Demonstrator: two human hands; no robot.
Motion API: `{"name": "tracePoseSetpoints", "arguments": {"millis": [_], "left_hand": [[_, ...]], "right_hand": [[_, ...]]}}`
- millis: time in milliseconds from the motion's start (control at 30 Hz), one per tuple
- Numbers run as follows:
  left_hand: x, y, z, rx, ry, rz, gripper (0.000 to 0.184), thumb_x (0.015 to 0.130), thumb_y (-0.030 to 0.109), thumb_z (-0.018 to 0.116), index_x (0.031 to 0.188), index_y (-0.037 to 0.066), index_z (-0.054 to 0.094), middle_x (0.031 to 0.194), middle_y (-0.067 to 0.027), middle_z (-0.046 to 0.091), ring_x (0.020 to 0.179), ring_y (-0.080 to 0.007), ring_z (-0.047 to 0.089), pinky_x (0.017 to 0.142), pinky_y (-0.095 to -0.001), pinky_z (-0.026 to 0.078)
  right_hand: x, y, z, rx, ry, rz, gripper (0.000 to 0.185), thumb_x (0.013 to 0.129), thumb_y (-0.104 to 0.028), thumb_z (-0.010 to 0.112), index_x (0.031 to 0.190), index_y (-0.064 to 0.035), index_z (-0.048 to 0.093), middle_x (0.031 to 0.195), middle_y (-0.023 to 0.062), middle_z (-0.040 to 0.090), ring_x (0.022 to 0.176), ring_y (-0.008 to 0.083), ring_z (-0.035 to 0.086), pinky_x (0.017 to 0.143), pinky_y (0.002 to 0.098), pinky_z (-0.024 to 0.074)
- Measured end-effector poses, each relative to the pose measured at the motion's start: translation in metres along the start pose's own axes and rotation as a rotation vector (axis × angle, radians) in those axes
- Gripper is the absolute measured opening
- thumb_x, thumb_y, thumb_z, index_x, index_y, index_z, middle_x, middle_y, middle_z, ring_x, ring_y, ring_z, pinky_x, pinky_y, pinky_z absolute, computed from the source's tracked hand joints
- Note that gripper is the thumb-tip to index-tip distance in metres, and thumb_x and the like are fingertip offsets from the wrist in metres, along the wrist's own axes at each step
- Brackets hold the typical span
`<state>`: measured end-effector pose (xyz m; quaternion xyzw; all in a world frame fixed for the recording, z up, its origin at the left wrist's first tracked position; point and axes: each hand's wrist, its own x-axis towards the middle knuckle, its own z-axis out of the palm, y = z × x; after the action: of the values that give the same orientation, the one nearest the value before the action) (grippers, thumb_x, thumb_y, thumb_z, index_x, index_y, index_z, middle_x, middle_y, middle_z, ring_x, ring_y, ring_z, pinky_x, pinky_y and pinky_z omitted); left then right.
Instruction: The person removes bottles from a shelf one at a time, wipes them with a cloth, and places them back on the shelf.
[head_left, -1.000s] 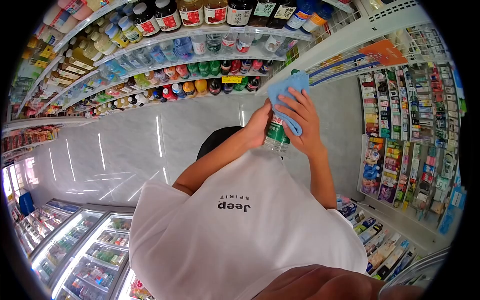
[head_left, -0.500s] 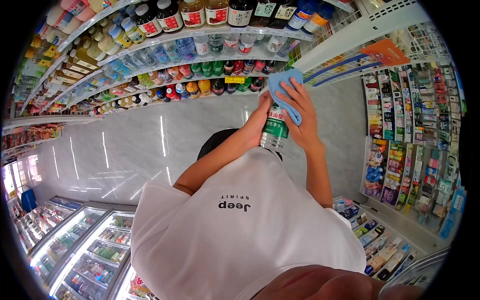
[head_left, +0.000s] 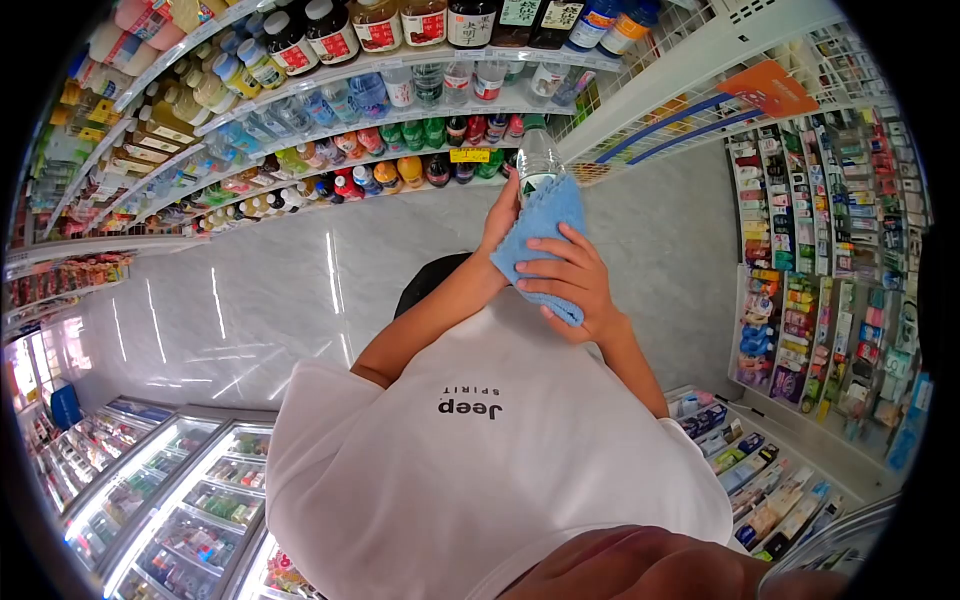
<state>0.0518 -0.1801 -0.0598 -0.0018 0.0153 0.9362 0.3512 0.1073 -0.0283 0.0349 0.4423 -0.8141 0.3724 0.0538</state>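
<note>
In the head view, a clear plastic water bottle (head_left: 538,153) with a green cap points away from me, in front of my chest. My left hand (head_left: 503,216) is closed around its side, partly hidden by the bottle and cloth. A blue cloth (head_left: 545,215) lies over the bottle's middle and lower part, covering most of its label. My right hand (head_left: 577,283) presses the cloth against the bottle near its base, with the fingers bent over the fabric.
Ahead stand curved shelves (head_left: 370,122) full of bottled drinks. A white wire-mesh rack end (head_left: 690,75) is close beyond the bottle. To the right are shelves of small packaged goods (head_left: 790,330); lit glass-door coolers (head_left: 190,490) stand at lower left. The floor (head_left: 270,280) is grey and shiny.
My right hand and the cloth have slid from the bottle's cap end down to its base. The cap and neck are now uncovered, while the label is mostly hidden.
</note>
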Motion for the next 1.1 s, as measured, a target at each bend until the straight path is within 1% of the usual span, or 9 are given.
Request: {"name": "tracePoseSetpoints", "arguments": {"millis": [133, 233, 500, 633, 667, 800, 900, 1000, 1100], "left_hand": [[-0.009, -0.001, 0.021, 0.017, 0.230, -0.087, 0.054, 0.102, 0.052, 0.040, 0.135, 0.010, 0.052, 0.122, -0.0099, 0.063, 0.111, -0.0235, 0.062, 0.094, -0.0397, 0.053], [-0.008, -0.018, 0.032, 0.269, 0.473, 0.037, 0.052, 0.103, 0.050, 0.039, 0.135, 0.011, 0.051, 0.127, -0.0090, 0.061, 0.111, -0.0224, 0.062, 0.094, -0.0385, 0.053], [-0.006, -0.030, 0.026, 0.327, 0.347, 0.068, 0.041, 0.106, 0.045, 0.036, 0.134, 0.017, 0.046, 0.120, -0.0048, 0.061, 0.105, -0.0192, 0.064, 0.085, -0.0365, 0.056], [-0.007, -0.025, 0.030, 0.319, 0.406, 0.146, 0.048, 0.105, 0.047, 0.035, 0.138, 0.015, 0.044, 0.124, -0.0068, 0.060, 0.111, -0.0203, 0.062, 0.093, -0.0384, 0.053], [-0.010, -0.021, 0.034, 0.345, 0.440, 0.090, 0.055, 0.103, 0.050, 0.039, 0.144, 0.014, 0.040, 0.136, -0.0076, 0.054, 0.121, -0.0213, 0.056, 0.100, -0.0372, 0.048], [-0.009, -0.005, 0.034, 0.187, 0.438, 0.033, 0.069, 0.097, 0.063, 0.041, 0.135, 0.007, 0.053, 0.130, -0.0107, 0.060, 0.119, -0.0236, 0.057, 0.103, -0.0413, 0.044], [-0.001, -0.002, 0.032, 0.148, 0.477, 0.128, 0.062, 0.097, 0.058, 0.047, 0.128, 0.005, 0.056, 0.124, -0.0109, 0.063, 0.111, -0.0247, 0.061, 0.100, -0.0407, 0.048], [0.014, 0.000, 0.033, 0.179, 0.502, 0.277, 0.052, 0.097, 0.052, 0.054, 0.123, 0.006, 0.056, 0.117, -0.0094, 0.065, 0.106, -0.0231, 0.063, 0.096, -0.0400, 0.051], [0.023, -0.004, 0.045, 0.334, 0.511, 0.533, 0.039, 0.096, 0.037, 0.063, 0.122, 0.010, 0.050, 0.107, -0.0047, 0.063, 0.098, -0.0175, 0.064, 0.087, -0.0356, 0.054]], "right_hand": [[0.001, 0.007, -0.001, 0.014, 0.058, 0.095, 0.028, 0.080, -0.014, 0.059, 0.105, -0.0090, 0.071, 0.122, 0.0060, 0.066, 0.127, 0.0307, 0.053, 0.113, 0.0526, 0.0294], [0.013, 0.021, -0.005, -0.054, 0.158, 0.207, 0.030, 0.085, -0.013, 0.057, 0.111, -0.0079, 0.071, 0.129, 0.0077, 0.063, 0.133, 0.0317, 0.047, 0.115, 0.0528, 0.0266], [0.032, 0.052, -0.021, -0.110, 0.228, 0.249, 0.029, 0.088, -0.011, 0.058, 0.114, -0.0085, 0.070, 0.132, 0.0068, 0.061, 0.138, 0.0304, 0.042, 0.118, 0.0502, 0.0240], [0.019, 0.042, -0.014, -0.010, 0.164, 0.201, 0.026, 0.090, -0.015, 0.057, 0.110, -0.0078, 0.071, 0.131, 0.0065, 0.062, 0.138, 0.0317, 0.043, 0.118, 0.0502, 0.0236], [0.012, 0.041, -0.011, 0.013, 0.136, 0.192, 0.026, 0.090, -0.017, 0.057, 0.110, -0.0077, 0.071, 0.131, 0.0070, 0.062, 0.138, 0.0328, 0.042, 0.117, 0.0513, 0.0232], [-0.005, 0.022, 0.003, 0.131, 0.094, 0.192, 0.031, 0.091, -0.019, 0.054, 0.114, -0.0059, 0.070, 0.133, 0.0110, 0.061, 0.139, 0.0331, 0.040, 0.117, 0.0543, 0.0212], [-0.022, 0.021, 0.024, 0.309, 0.321, 0.306, 0.040, 0.097, -0.026, 0.046, 0.123, -0.0002, 0.064, 0.141, 0.0134, 0.054, 0.141, 0.0308, 0.038, 0.118, 0.0507, 0.0218], [-0.015, 0.013, 0.045, 0.769, 0.718, 0.587, 0.056, 0.102, -0.038, 0.037, 0.137, 0.0044, 0.049, 0.148, 0.0166, 0.045, 0.141, 0.0308, 0.037, 0.117, 0.0460, 0.0247], [0.004, 0.010, 0.039, 1.331, 0.964, 0.739, 0.058, 0.103, -0.037, 0.033, 0.143, 0.0047, 0.040, 0.151, 0.0133, 0.041, 0.139, 0.0270, 0.040, 0.116, 0.0421, 0.0284]]}}
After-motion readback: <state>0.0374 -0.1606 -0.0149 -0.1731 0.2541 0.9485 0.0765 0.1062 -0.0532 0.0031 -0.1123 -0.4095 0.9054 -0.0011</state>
